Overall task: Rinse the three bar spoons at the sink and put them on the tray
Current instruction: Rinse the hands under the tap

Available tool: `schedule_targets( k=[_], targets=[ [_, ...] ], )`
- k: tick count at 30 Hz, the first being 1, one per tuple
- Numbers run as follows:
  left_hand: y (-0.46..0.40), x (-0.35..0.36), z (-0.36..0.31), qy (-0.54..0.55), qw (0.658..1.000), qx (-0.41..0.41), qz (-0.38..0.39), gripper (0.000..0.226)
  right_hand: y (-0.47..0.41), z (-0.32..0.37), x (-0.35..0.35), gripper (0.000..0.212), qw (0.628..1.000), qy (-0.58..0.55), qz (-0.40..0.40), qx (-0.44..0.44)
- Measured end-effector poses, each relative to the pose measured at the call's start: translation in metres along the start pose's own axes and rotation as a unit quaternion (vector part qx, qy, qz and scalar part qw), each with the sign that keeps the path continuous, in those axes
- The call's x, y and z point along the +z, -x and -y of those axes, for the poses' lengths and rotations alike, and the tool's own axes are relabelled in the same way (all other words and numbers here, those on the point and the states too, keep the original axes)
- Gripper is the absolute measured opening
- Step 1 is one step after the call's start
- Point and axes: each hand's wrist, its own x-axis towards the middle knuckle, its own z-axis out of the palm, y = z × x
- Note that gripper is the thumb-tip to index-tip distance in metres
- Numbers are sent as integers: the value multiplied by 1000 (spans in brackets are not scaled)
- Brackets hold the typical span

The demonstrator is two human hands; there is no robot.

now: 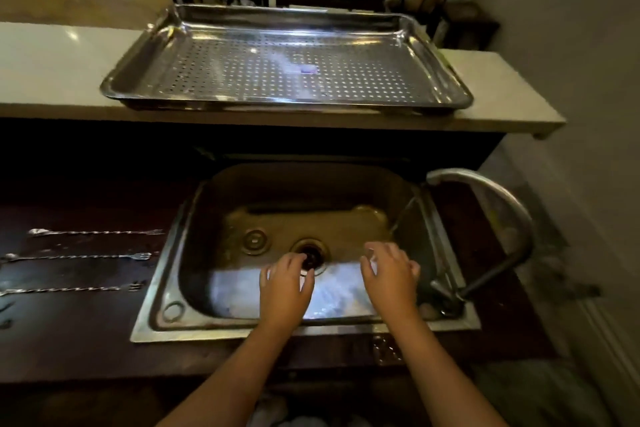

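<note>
View: a dim bar counter is seen from above, with two bare forearms reaching forward from the near edge.
Sink (166,274): a steel basin is set into the dark counter at the centre; a round drain (309,256) lies in its floor, and the near part of the floor is lit bright.
Tap (498,204): a curved spout arches from the right rim towards the basin; a thin stream appears to fall inside the right wall.
Left hand (285,282): it is held palm down over the basin, near the drain, fingers loosely spread and curled; nothing is held.
Right hand (389,272): it is held palm down over the right part of the basin, near the stream, fingers loosely spread; nothing is held.
Bar spoons: three are laid side by side on the dark counter, left of the sink, each running left to right with a twisted stem; far spoon (97,232), middle spoon (79,256), near spoon (69,289). They are apart from each other and from both hands.
Tray (138,55): a perforated steel tray is set on the pale raised ledge (52,66) beyond the sink.
Background: dark chairs are seen beyond the ledge.
</note>
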Motion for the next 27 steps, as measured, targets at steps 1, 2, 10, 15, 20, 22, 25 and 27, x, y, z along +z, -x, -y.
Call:
schedule_targets(
  k=[1, 2, 10, 15, 20, 22, 25, 27],
  targets=[
    [4, 9, -7, -23, 1000, 10, 12, 39, 0, -10, -8, 29, 1000, 8, -3, 5],
    [7, 17, -14, -47, 998, 19, 24, 42, -1, -19, -15, 31, 1000, 20, -5, 8],
    [26, 43, -13, -159, 985, 22, 62, 56, -4, -58, -39, 53, 993, 112, 32, 12],
    [24, 49, -10, -164, 984, 16, 64, 73, -11, -72, -34, 60, 969, 220, 108, 41],
    [24, 48, -9, -140, 988, 13, 65, 65, -11, -76, -27, 60, 953, 262, 137, 59],
    [24, 48, -10, -141, 988, 19, 66, 69, -10, -77, -25, 60, 957, 256, 126, 54],
    [24, 49, -9, -140, 988, 22, 68, 66, -7, -75, -24, 58, 966, 233, 103, 50],
    [23, 50, -9, -140, 987, 23, 74, 69, -1, -71, -22, 58, 972, 211, 89, 57]
  ],
)
